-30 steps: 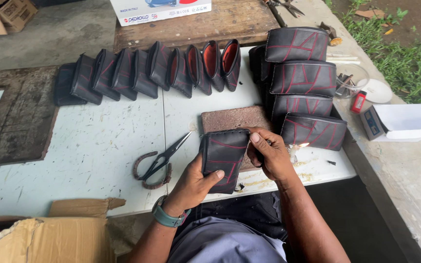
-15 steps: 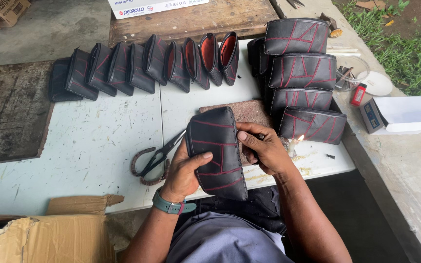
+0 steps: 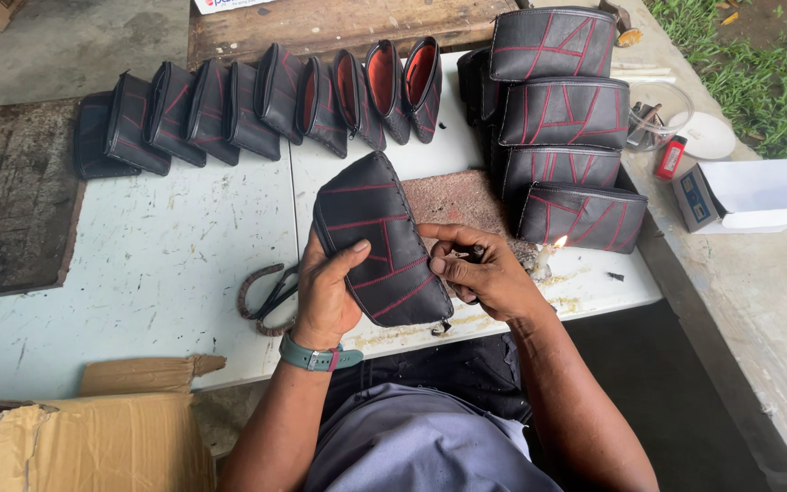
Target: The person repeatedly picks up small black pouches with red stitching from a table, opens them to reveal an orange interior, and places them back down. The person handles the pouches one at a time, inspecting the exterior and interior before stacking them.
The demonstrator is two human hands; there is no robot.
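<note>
currently pouch is gripped by left hand; right hand pinches at its edge; candle flame close by, scorching possible.

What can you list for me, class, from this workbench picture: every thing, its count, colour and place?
held pouch: one, black with red stitching, between both hands above the table edge
row pouches: about ten, black, some red inside, standing in a line along the table's back
stacked pouches: four, black with red stitching, overlapping at back right
table: one, white, scuffed
scissors: one pair, dark, left of the left hand
slab: one, brown, behind the held pouch
candle: one, lit, right of the right hand
lighter: one, red, on the right ledge
box: one, brown cardboard, bottom left
watch: one, green, left wrist
left hand: grips the pouch's left edge
right hand: at the pouch's right edge
</note>
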